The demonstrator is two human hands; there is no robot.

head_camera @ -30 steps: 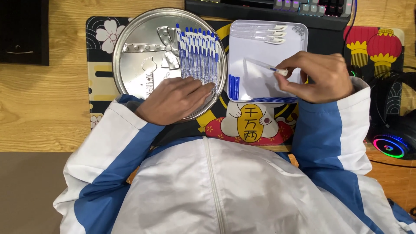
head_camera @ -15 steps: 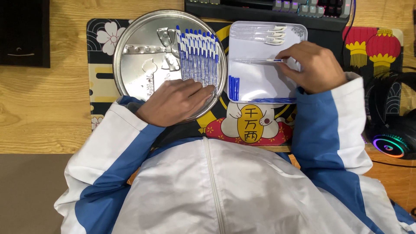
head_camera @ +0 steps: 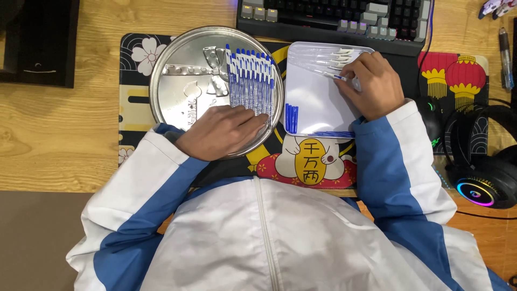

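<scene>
Pen (head_camera: 329,74), clear barrel with a blue tip, pinched between thumb and fingertips of right hand (head_camera: 376,86), lying across the upper part of white tray (head_camera: 318,105). More clear pens (head_camera: 328,55) are lined up at the tray's 12 o'clock edge, just above the held one. Blue caps (head_camera: 291,118) sit at the tray's 8 o'clock corner; a row of thin blue refills (head_camera: 334,133) lies along its 6 o'clock edge. Left hand (head_camera: 222,131) rests palm down on the 5 o'clock rim of round metal tray (head_camera: 177,81), fingers together and flat, tips touching the lower ends of a row of finished blue-capped pens (head_camera: 251,81) on that tray's right half; it grips nothing. Metal tray is just beside the white tray, at its 9 o'clock. Both sit on a patterned desk mat (head_camera: 134,102). Keyboard (head_camera: 334,16) at 12 o'clock of the white tray, headphones (head_camera: 482,172) at 4 o'clock, well apart. White and blue jacket sleeves (head_camera: 393,167) cover both arms.
</scene>
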